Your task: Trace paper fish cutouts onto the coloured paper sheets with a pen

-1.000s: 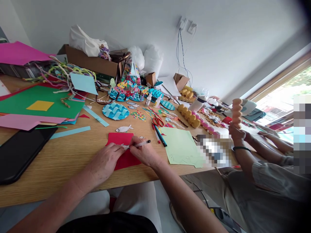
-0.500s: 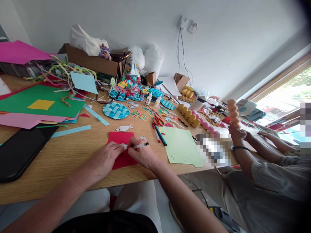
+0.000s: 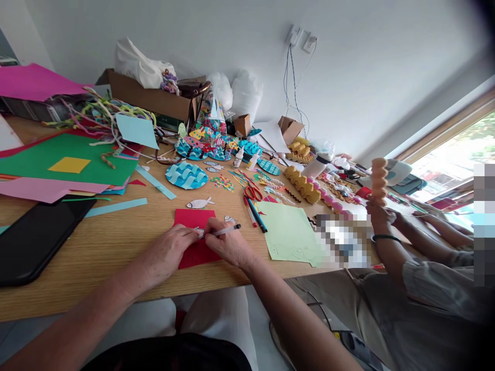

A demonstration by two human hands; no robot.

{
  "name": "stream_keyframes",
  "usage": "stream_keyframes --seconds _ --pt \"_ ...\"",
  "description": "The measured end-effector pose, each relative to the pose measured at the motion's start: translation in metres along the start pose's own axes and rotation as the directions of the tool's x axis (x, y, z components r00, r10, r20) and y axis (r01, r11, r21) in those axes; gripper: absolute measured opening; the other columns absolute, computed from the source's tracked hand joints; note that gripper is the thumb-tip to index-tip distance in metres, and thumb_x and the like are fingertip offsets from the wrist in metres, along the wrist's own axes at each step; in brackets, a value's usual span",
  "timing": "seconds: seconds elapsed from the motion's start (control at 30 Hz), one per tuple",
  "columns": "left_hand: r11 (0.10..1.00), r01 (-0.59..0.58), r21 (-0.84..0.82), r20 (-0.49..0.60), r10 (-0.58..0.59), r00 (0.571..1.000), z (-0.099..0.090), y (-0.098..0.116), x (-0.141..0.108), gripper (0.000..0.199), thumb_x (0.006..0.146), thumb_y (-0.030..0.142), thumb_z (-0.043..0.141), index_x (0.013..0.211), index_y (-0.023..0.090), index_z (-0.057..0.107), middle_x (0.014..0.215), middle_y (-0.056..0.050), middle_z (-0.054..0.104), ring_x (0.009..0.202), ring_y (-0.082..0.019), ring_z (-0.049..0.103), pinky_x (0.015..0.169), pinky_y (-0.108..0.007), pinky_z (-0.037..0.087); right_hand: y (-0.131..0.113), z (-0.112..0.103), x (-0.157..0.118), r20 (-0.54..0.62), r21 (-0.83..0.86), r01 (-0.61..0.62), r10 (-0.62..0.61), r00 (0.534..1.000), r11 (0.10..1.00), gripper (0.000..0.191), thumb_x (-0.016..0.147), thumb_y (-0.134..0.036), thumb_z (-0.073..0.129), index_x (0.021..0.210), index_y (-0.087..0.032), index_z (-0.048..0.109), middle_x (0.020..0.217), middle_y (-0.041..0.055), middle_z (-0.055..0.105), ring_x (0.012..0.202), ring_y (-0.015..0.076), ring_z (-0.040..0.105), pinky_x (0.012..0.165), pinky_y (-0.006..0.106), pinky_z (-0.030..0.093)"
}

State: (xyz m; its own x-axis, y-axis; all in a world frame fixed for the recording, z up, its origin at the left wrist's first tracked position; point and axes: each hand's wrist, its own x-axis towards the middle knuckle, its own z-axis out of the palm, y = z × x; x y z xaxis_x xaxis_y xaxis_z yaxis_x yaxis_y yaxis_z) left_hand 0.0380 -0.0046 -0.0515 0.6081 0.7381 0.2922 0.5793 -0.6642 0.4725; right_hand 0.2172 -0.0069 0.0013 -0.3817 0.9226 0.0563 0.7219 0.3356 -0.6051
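Note:
A red sheet of paper [image 3: 191,257] lies near the table's front edge under both hands. My left hand [image 3: 170,252] has its fingers together, pinning a small white paper fish [image 3: 200,233] on the sheet. In my right hand [image 3: 229,247] is a pen [image 3: 226,230] with a dark end cap pointing right; its tip is hidden behind the fingers at the fish. Just beyond the red sheet lies a larger paper fish [image 3: 199,203]. Another fish cutout [image 3: 230,219] is partly covered by my right hand.
Right of the hands are red scissors [image 3: 253,192], markers [image 3: 257,216] and a light green sheet [image 3: 288,232]. A black phone [image 3: 34,247] and stacked coloured paper [image 3: 34,162] lie left. Glue bottles [image 3: 238,157] stand behind. At right, another person's hand holds a wavy orange piece [image 3: 379,180].
The view has shifted slightly, so things appear a little farther right. Both hands stay at the small fish, and the pen has barely moved.

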Motion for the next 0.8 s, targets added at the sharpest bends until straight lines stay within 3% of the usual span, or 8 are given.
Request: stream_keyframes --seconds 0.17,0.47,0.8 --pt "1.000 0.004 -0.003 0.014 -0.004 1.000 -0.0025 0.0039 0.0006 0.042 0.083 0.002 0.033 0.111 0.018 0.060 0.104 -0.008 0.065 0.099 -0.019 0.057 0.089 -0.036 0.046 -0.0006 0.0022 0.0007 0.010 0.049 0.017 -0.017 1.000 0.999 0.012 0.069 -0.009 0.047 0.066 -0.020 0.049 0.055 -0.0059 0.047 0.052 0.0098 0.041 0.051 0.019 0.029" --pt "0.994 0.110 0.026 0.051 -0.112 0.992 -0.0044 0.0069 -0.0018 0.045 0.077 -0.001 0.030 0.109 0.016 0.056 0.101 -0.009 0.063 0.098 -0.020 0.058 0.087 -0.035 0.046 -0.0029 0.0035 0.0013 0.018 0.044 0.029 -0.030 0.999 0.999 0.012 0.066 -0.008 0.046 0.065 -0.020 0.049 0.053 -0.0060 0.045 0.051 0.0100 0.039 0.049 0.019 0.029" --pt "0.993 0.111 0.031 0.052 -0.113 0.992 -0.0036 0.0060 -0.0023 0.046 0.076 -0.003 0.030 0.110 0.016 0.053 0.102 -0.010 0.063 0.097 -0.018 0.059 0.087 -0.033 0.045 -0.0042 0.0066 0.0022 0.014 0.058 0.051 -0.052 0.999 0.997 0.012 0.068 -0.009 0.046 0.067 -0.020 0.048 0.055 -0.0053 0.047 0.052 0.0104 0.040 0.051 0.020 0.031"
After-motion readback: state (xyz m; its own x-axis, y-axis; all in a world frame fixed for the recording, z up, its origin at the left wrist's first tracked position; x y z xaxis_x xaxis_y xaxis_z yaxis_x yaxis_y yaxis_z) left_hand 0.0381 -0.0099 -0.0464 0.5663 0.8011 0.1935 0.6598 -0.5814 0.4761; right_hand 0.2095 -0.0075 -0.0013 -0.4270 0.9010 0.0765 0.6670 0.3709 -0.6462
